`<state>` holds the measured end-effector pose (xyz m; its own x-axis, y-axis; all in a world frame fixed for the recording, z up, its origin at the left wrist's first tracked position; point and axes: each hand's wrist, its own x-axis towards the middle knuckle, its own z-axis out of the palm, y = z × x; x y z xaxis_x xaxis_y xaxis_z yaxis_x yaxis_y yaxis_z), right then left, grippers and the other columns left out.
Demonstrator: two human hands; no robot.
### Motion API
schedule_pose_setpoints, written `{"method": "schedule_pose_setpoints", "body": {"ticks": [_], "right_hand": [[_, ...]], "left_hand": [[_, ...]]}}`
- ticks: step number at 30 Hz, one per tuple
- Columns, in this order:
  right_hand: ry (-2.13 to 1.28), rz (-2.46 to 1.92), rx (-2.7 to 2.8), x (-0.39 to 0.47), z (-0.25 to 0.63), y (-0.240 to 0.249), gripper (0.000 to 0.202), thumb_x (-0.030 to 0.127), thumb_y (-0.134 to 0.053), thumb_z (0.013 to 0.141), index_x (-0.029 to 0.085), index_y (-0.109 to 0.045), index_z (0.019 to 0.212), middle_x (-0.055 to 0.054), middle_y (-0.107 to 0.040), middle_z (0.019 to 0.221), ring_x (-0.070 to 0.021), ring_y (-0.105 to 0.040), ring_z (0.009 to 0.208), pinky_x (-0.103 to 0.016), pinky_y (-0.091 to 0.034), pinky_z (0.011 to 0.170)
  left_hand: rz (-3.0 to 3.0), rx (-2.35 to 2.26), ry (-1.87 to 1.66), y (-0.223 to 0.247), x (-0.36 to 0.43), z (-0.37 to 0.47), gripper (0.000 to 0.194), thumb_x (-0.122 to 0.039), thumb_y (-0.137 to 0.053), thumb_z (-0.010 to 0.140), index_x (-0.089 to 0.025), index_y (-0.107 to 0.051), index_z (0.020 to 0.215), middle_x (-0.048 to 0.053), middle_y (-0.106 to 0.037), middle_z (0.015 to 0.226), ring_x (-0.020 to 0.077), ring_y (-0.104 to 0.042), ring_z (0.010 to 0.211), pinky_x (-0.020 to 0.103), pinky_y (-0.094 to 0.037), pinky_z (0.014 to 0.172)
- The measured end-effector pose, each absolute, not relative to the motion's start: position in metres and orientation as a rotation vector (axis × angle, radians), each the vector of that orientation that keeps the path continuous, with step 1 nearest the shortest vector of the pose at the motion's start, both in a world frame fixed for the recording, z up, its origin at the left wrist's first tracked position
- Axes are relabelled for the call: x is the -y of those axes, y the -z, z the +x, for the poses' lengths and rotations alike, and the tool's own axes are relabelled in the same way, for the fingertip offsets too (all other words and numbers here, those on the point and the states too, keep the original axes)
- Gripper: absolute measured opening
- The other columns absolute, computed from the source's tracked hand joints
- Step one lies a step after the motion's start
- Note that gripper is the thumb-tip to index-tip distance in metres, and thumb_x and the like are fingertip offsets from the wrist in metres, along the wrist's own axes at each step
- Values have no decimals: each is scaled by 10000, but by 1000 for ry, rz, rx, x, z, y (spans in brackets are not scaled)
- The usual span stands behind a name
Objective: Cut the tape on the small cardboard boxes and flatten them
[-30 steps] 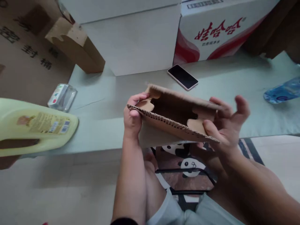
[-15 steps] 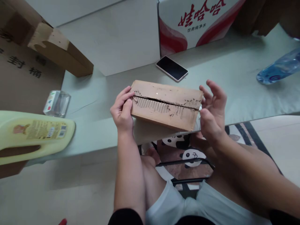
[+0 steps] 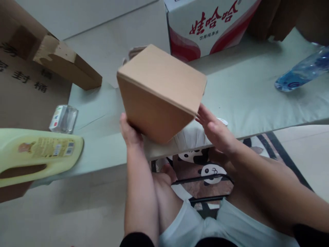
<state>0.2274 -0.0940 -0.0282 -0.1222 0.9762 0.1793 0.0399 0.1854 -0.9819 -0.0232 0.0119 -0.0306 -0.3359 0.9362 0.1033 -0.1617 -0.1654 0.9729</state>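
Observation:
A plain brown cardboard box is tilted up over the table, with a smooth face and one side toward me. Rough flaps stick out at its far left edge. My left hand grips its lower left side, the fingertips hidden by the box. At the lower right corner, my right hand has its fingers stretched out, their tips touching or just beside the box edge. Beside the right hand lies a small white item, mostly hidden. The phone is out of sight behind the box.
A yellow jug and a small clear container are on the left. A narrow carton leans behind them. At the back stands a red-and-white water carton; a plastic bottle lies right. The table's front edge runs below my hands.
The box has turned and tipped up, so its torn seam no longer faces me and smooth faces show. It covers the phone. My right hand has moved left and its fingers have straightened.

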Motion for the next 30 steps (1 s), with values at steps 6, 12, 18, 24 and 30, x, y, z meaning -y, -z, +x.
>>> {"method": "schedule_pose_setpoints", "body": {"ticks": [6, 12, 18, 24, 30], "right_hand": [[-776, -1087, 1675, 97, 234, 21, 674, 613, -476, 943, 389, -322, 1559, 70, -70, 1693, -255, -28, 1575, -506, -153, 1281], [-698, -1158, 1627, 99, 240, 18, 560, 565, -474, 957, 380, -460, 1486, 41, -243, 1661, -265, -182, 1556, -482, -171, 1286], [-663, -1278, 1445, 100, 243, 13, 544, 634, -487, 921, 348, -577, 1375, -2, -331, 1628, -284, -244, 1537, -525, -234, 1260], [-915, -1209, 1447, 100, 237, 12, 517, 618, -594, 877, 296, -650, 1277, -54, -461, 1551, -306, -422, 1448, -521, -358, 1195], [-1033, -1033, 1631, 108, 222, 13, 602, 536, -658, 871, 264, -578, 1402, -82, -612, 1407, -274, -610, 1267, -441, -485, 1090]], "left_hand": [[1018, -1147, -1033, 39, 1, -6, 719, -819, -474, 782, -221, -701, 1110, 91, -723, 1199, 321, -574, 1292, 430, -463, 1054], [1057, -1160, -544, 39, 12, -8, 659, -798, -545, 756, -202, -709, 988, 86, -747, 955, 242, -694, 931, 341, -531, 783], [1285, -1089, -67, 14, 16, -22, 559, -717, -603, 757, -167, -682, 694, 36, -618, 568, 68, -345, 382, 240, -241, 395], [1277, -1317, -1271, 29, -5, -33, 515, -606, -738, 698, -240, -667, 1053, 69, -707, 1014, 153, -661, 782, 261, -509, 648], [1536, -1036, -1775, 18, 3, -43, 419, -559, -692, 781, -294, -708, 1106, 39, -683, 1241, 247, -604, 1245, 417, -449, 1100]]}}
